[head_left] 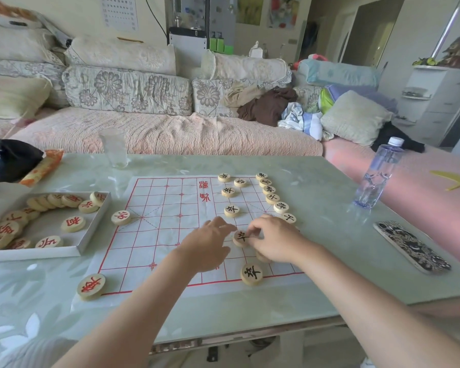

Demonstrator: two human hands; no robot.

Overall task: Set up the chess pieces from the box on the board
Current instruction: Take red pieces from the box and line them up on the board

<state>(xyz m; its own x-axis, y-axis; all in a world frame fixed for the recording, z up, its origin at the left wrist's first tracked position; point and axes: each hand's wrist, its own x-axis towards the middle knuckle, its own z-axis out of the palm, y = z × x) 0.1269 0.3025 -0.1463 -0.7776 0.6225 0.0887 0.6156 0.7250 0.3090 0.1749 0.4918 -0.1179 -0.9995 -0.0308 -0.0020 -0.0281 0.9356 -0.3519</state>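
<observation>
A white cloth chess board (154, 235) with red grid lines lies on the table. Several round wooden pieces with black characters (272, 198) stand along its right side. My right hand (274, 241) pinches one black-marked piece (240, 238) that sits on the board. My left hand (209, 245) hovers just left of that piece, fingers relaxed and pointing at it. Another black piece (251, 273) sits near the board's front edge. Two red-marked pieces (91, 286) (121, 217) stand at the board's left edge. The white box (91, 229) at the left holds several red-marked pieces.
A clear plastic cup (114, 151) stands behind the board. A water bottle (377, 176) and a patterned phone (410, 247) lie to the right. A black bag (10, 159) and an orange packet (41, 167) sit at the far left. A sofa runs behind the table.
</observation>
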